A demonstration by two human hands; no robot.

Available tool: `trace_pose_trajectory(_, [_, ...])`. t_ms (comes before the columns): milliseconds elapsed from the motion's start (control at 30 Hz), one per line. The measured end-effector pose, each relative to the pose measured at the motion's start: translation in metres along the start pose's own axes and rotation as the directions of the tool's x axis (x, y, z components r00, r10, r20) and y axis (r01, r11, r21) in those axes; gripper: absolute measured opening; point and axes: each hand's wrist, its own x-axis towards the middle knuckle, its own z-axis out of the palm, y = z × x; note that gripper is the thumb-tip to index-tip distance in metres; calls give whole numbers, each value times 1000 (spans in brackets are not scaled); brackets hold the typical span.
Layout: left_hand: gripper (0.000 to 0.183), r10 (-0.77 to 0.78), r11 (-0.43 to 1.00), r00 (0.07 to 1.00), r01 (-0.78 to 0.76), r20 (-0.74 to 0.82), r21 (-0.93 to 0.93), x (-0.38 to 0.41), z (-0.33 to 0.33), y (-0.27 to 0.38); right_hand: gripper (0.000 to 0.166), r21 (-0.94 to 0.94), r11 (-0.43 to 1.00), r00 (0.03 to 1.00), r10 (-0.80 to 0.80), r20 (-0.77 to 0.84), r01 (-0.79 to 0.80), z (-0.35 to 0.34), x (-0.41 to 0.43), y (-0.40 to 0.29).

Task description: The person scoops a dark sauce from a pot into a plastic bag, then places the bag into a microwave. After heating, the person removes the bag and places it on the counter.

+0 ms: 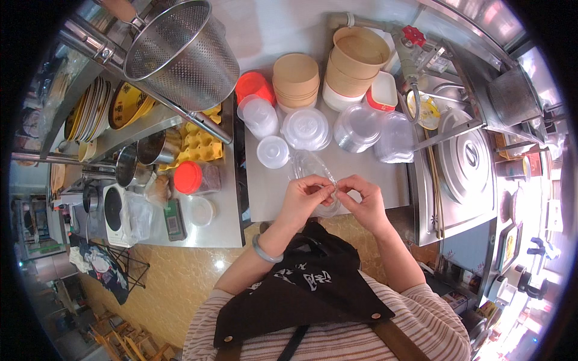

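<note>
My left hand (pixel 309 196) and my right hand (pixel 363 198) meet above the front of the steel table (pixel 271 194), fingertips pinched together on the rim of a clear plastic lid (pixel 311 163). Part of the clear plastic hangs below my fingers; its exact shape is hard to tell. Just beyond stand a small round plastic tub (pixel 272 152), a stack of clear round lids (pixel 306 128), a stack of clear round containers (pixel 357 127) and rectangular clear containers (pixel 394 137).
Stacked kraft paper bowls (pixel 295 74) line the wall. A perforated steel strainer (pixel 180 58) juts in at upper left. On the left counter stands a red-lidded jar (pixel 188 177) beside a kitchen scale (pixel 115 216). To the right are a steel pot lid (pixel 467 155) and long chopsticks (pixel 434 189).
</note>
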Motion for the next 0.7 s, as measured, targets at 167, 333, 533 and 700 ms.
trace_pose_trajectory(167, [4, -20, 989, 992, 37, -123, 141, -3, 2, -15, 12, -100, 995, 995, 18, -98, -28, 16, -8, 14])
trace_pose_trajectory(333, [2, -2, 993, 980, 25, -198, 111, -5, 0, -41, 15, -160, 975, 975, 125, -185, -156, 23, -16, 51])
trace_pose_trajectory(533, [1, -98, 995, 993, 97, -68, -4, -22, -29, -16, 18, -218, 901, 821, 216, -528, -376, -40, -6, 117])
trace_pose_trajectory(700, [3, -20, 991, 994, 5, -109, -136, -50, -57, 8, 17, -493, 865, 608, -345, -715, -88, -77, 49, 80])
